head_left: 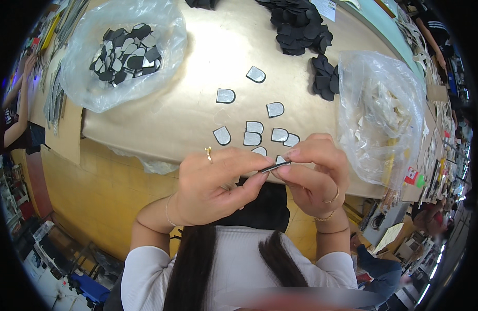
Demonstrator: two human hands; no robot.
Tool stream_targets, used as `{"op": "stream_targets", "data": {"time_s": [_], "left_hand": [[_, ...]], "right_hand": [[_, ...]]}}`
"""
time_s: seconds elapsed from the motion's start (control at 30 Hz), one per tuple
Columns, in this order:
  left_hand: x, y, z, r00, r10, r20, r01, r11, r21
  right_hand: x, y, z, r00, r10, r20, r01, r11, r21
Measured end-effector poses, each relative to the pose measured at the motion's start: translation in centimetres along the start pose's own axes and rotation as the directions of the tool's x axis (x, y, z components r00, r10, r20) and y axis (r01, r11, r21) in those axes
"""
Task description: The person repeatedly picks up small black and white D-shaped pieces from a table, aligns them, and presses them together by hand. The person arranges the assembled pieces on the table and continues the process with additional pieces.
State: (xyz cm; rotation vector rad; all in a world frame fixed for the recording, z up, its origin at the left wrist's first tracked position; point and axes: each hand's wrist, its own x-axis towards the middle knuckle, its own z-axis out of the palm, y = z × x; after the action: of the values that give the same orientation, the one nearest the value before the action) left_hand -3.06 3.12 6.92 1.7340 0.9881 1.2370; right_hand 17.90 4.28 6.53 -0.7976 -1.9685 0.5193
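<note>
Between the fingertips of both hands is a small black patch (274,167), seen nearly edge-on above the near table edge. My left hand (216,179) pinches its left end between thumb and index finger. At the other end, my right hand (316,173) pinches it the same way. Just beyond my fingers lie several loose D-shaped patches, grey on top with black edges; one patch (222,135) is nearest the left, and another patch (275,109) lies farther off. A pair (253,132) overlaps in the middle.
A clear plastic bag (75,85) at the far left holds many grey-and-black patches (127,54). Piles of black pieces (301,28) lie at the back right. Another clear bag (353,140) with pale scraps stands on the right of the tan table (161,122). Other people work at both sides.
</note>
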Motion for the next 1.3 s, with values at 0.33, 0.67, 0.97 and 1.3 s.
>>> {"op": "stream_targets", "data": {"time_s": [0.33,0.67,0.97,1.3], "left_hand": [[-0.2,0.8,0.4,0.996,0.094,0.008,-0.094,0.99,0.109],[-0.5,0.7,0.5,0.993,0.105,0.046,-0.111,0.984,0.139],[-0.6,0.7,0.4,0.991,0.116,0.063,-0.125,0.979,0.16],[-0.8,0.7,0.6,0.992,0.109,0.056,-0.116,0.98,0.159]], "right_hand": [[-0.8,-0.2,-0.4,1.0,-0.028,-0.003,0.028,0.999,-0.022],[-1.0,-0.2,-0.5,1.0,-0.03,-0.006,0.029,0.998,-0.062],[-1.0,-0.2,-0.6,1.0,-0.031,-0.008,0.03,0.997,-0.07],[-1.2,-0.4,-0.7,1.0,-0.031,-0.002,0.03,0.994,-0.103]]}}
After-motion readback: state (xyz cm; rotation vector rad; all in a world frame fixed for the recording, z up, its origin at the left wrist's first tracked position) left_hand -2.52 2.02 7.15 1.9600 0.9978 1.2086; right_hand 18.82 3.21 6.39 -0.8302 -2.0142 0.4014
